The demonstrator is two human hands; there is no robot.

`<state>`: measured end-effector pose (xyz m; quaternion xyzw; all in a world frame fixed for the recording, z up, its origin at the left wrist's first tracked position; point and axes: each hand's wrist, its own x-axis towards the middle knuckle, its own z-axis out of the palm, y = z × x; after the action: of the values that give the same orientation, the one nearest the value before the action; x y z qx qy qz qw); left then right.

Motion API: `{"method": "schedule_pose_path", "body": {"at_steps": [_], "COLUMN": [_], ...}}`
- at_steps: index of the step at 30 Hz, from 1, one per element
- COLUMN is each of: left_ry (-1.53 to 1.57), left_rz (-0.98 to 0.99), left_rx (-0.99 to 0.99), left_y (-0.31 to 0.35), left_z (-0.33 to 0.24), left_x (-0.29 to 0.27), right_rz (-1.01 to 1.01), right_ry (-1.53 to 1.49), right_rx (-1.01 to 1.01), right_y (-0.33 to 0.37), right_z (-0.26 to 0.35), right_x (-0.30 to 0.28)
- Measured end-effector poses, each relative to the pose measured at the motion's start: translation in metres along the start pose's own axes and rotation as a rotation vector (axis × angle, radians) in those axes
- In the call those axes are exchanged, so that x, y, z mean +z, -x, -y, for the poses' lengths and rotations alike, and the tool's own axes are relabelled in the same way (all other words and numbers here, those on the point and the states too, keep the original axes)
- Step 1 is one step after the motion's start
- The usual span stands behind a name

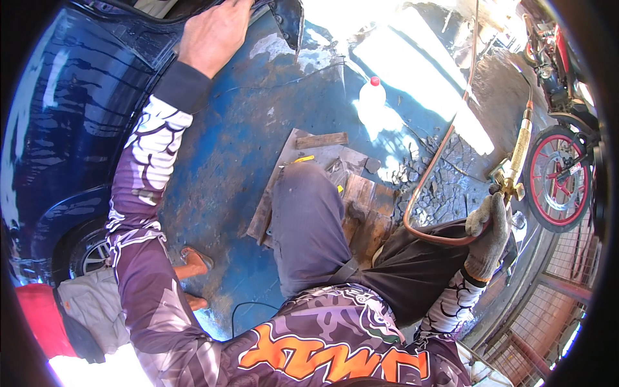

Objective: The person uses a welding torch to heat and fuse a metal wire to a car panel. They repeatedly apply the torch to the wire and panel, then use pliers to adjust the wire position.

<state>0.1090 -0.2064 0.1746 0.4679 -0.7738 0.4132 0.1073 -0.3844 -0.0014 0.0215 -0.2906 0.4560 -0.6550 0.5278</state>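
Observation:
My left hand [216, 37], bare, reaches far forward to a dark panel edge [287, 22] of the blue car [84, 84]. Its fingers close over that edge, though their tips run out at the top of the picture. In a grey knit glove, my right hand [491, 227] grips a brass gas torch [517, 155] by its lower end, near the valve knobs. The torch points up and away, its thin neck [530, 97] bent at the top. A reddish-brown hose [438, 155] loops down from the top and runs back to my gloved hand.
Wooden boards [367, 203] lie by my bent knee [306, 213]. Broken dark flakes [445, 184] litter the floor ahead. Beyond stands a white bottle with a red cap [373, 97]. A motorcycle wheel [558, 177] is close on the right. Another person's foot [195, 263] shows at left.

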Motion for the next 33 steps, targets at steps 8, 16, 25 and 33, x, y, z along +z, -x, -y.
{"method": "schedule_pose_path", "body": {"at_steps": [8,16,25,33], "left_ry": [0.064,0.072,0.197,-0.100], "left_rz": [0.096,0.288,0.475,0.012], "left_rx": [-0.073,-0.011,0.006,0.079], "left_y": [-0.038,-0.067,-0.085,-0.012], "left_z": [0.000,0.023,0.038,0.001], "left_x": [0.001,-0.009,-0.016,0.017], "right_rz": [0.012,0.011,-0.033,0.056], "right_ry": [0.040,0.016,0.048,-0.044], "right_rx": [-0.016,-0.011,-0.013,-0.018], "right_y": [0.005,0.006,0.006,0.005], "right_z": [0.004,0.003,0.003,0.002], "right_x": [0.009,0.005,0.000,-0.001]}}
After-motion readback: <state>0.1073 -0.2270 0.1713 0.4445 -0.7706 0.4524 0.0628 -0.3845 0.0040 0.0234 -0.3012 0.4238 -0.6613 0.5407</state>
